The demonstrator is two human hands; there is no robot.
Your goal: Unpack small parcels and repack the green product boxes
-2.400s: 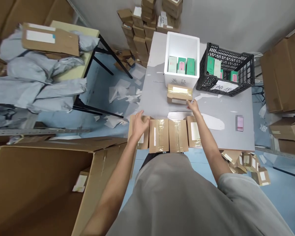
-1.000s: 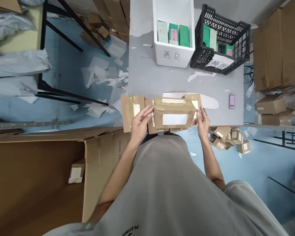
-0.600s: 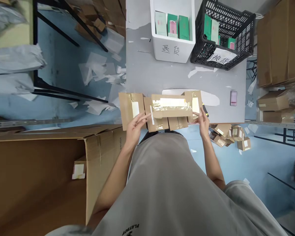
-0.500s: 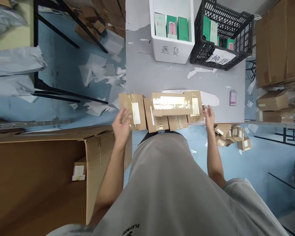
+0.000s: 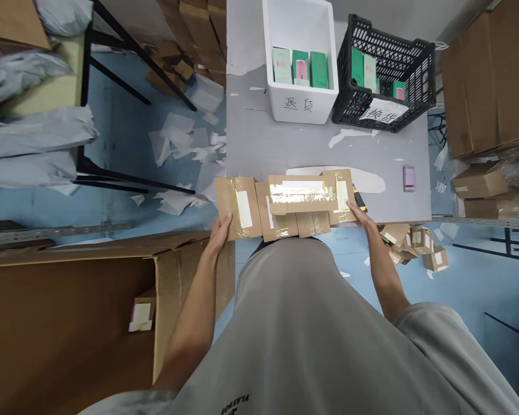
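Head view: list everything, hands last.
table: one, grey, centre
row boxes: four, brown, table's near edge
top box: one, brown, on row boxes
tub: one, white, table's far side
crate: one, black, beside tub
small boxes: several, green or pale, tub and crate
flat item: one, pink, table's right
object: one, black-yellow, near row boxes
big carton: one, brown, lower left
parcels: several, grey, upper left
paper scraps: many, white, left of table
loose boxes: several, brown, below table
shirt: one, grey, bottom
left hand: one, bare, row's left end
right hand: one, bare, row's right end
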